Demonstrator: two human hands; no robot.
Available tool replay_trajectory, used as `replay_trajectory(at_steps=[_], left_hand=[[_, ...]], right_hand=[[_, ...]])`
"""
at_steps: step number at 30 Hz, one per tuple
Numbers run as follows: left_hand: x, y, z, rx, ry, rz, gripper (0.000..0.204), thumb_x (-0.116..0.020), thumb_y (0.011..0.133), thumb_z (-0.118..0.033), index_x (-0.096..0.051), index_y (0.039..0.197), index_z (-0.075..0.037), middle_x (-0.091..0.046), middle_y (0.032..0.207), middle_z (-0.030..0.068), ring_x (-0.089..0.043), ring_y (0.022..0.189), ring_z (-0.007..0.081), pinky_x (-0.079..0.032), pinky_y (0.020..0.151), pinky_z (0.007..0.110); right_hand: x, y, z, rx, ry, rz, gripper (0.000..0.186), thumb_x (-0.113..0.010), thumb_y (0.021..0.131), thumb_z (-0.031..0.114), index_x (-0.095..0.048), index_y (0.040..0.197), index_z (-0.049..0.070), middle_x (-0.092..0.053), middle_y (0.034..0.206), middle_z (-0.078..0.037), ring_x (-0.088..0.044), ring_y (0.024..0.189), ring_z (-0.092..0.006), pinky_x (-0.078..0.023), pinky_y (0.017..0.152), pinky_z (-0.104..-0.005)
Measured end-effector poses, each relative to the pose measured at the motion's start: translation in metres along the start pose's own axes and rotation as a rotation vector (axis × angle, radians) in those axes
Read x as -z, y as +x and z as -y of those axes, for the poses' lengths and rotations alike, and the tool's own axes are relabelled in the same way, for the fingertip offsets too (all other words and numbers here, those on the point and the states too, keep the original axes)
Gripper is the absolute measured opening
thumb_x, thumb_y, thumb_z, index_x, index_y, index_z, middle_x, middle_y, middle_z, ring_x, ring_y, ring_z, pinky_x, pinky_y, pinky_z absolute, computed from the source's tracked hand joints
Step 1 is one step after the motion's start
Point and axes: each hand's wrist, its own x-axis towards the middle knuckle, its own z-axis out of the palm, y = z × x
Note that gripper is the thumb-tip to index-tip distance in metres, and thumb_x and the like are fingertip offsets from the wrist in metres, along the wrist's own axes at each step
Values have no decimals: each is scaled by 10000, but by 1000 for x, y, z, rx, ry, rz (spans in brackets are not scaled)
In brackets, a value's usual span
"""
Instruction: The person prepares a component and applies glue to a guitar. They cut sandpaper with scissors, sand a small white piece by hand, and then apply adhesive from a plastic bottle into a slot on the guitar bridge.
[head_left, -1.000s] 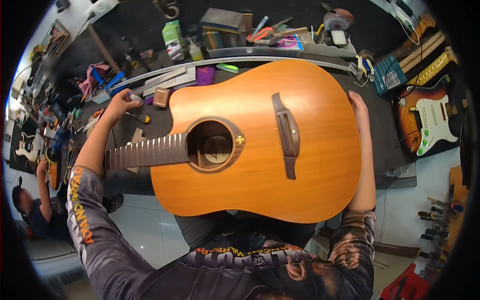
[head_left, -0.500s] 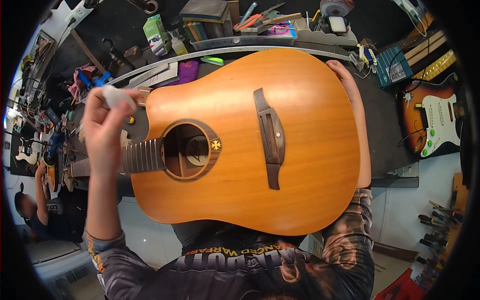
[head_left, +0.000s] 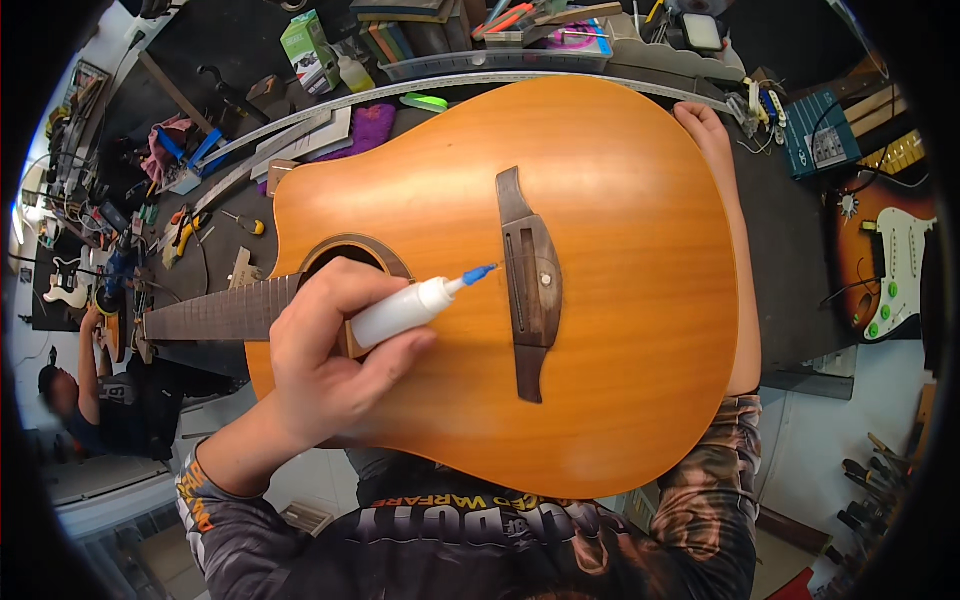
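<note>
A natural-wood acoustic guitar (head_left: 640, 260) lies before me, its neck (head_left: 205, 320) pointing left. My left hand (head_left: 335, 355) is closed around a white squeeze bottle (head_left: 390, 314) held over the top; its blue nozzle tip (head_left: 478, 273) is just left of the dark bridge (head_left: 532, 310), and whether they touch I cannot tell. The soundhole is mostly hidden behind that hand. My right hand (head_left: 708, 135) grips the guitar's upper right rim, fingers curled at the edge and forearm along its side.
The dark workbench (head_left: 780, 270) holds a sunburst electric guitar (head_left: 893, 280), a blue box (head_left: 822, 135), yellow pliers (head_left: 187, 232), a screwdriver (head_left: 250, 224) and a plastic tray (head_left: 430, 67). A co-worker (head_left: 85, 410) sits at far left, a hand raised toward a tool.
My left hand has come from the bench behind the guitar across its top toward the bridge, carrying the bottle. The guitar has shifted in the picture.
</note>
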Motion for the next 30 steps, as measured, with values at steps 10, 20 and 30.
replay_trajectory(at_steps=[10,20,30], left_hand=[[-2,-2,6,-120,116,54,416,-933,834,-92,-667,1127,35,-717,922,162,-679,775,241,-528,670,331],[-1,-4,6,-131,155,98,423,-930,839,-63,-646,1135,36,-703,913,149,-652,780,218,-499,678,316],[-2,-3,5,-154,181,121,407,-935,824,-50,-653,1104,39,-704,893,153,-650,749,218,-500,659,322]], right_hand=[[-6,-4,3,-28,-3,-3,167,-684,1070,168,-657,1148,23,-645,874,15,-551,702,-43,-451,616,-220],[-6,-4,0,-27,-24,-13,205,-678,1079,183,-659,1194,14,-660,910,16,-577,739,-46,-476,634,-229],[-2,-4,0,-27,-34,-8,190,-675,1088,192,-668,1186,30,-663,920,23,-612,776,-46,-495,652,-231]])
